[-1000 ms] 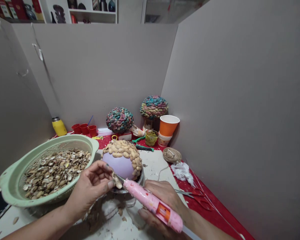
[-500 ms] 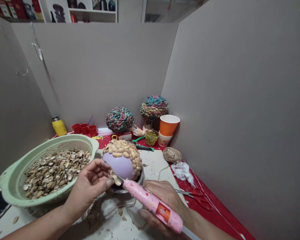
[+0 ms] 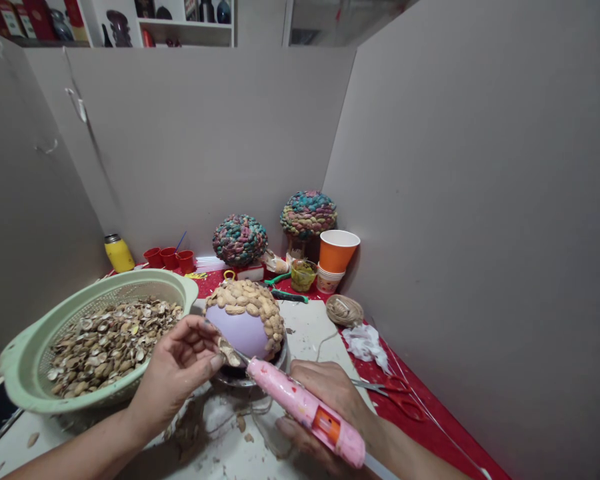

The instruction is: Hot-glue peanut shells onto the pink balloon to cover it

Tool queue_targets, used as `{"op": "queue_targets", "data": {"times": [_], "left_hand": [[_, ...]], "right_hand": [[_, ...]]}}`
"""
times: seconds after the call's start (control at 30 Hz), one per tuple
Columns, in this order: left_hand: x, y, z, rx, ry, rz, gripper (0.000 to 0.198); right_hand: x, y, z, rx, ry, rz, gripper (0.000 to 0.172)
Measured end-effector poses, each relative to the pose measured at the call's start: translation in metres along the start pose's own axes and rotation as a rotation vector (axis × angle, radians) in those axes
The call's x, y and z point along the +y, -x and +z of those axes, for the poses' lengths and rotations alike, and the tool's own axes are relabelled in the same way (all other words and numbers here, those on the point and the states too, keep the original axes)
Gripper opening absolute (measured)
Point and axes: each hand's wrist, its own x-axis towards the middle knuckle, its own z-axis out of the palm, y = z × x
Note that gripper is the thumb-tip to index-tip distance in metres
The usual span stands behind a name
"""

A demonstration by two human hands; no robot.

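Observation:
Between thumb and fingertips, my left hand [image 3: 185, 367] pinches a peanut shell [image 3: 230, 353]. My right hand [image 3: 330, 407] is wrapped round a pink hot glue gun [image 3: 300, 407], a glue stick poking out of its rear end. The gun's metal nozzle meets the shell or sits right at it. Just beyond is a purple balloon [image 3: 237, 331], its top and right side covered with peanut shells [image 3: 250, 297]. It rests in a metal bowl [image 3: 240, 381], mostly hidden by my hands. To the left stands a green colander [image 3: 17, 373] full of loose shells [image 3: 110, 347].
Red-handled scissors [image 3: 400, 393], crumpled white tissue [image 3: 365, 345] and a twine ball [image 3: 345, 310] lie on the right. Two multicoloured shell-covered domes [image 3: 240, 239], an orange cup [image 3: 337, 251], red cups [image 3: 169, 257] and a yellow bottle [image 3: 119, 253] line the back. Grey panels [image 3: 195, 133] enclose the table.
The peanut shell has turned slightly in my left fingers at the nozzle. Both hands and the glue gun stay almost where they were.

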Motion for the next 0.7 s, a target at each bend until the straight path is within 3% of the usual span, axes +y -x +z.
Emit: {"op": "queue_targets", "data": {"times": [0.7], "left_hand": [[-0.0019, 0.0012, -0.0029, 0.001, 0.055, 0.032, 0.027]], "right_hand": [[0.0003, 0.0010, 0.0018, -0.002, 0.041, 0.007, 0.041]]}}
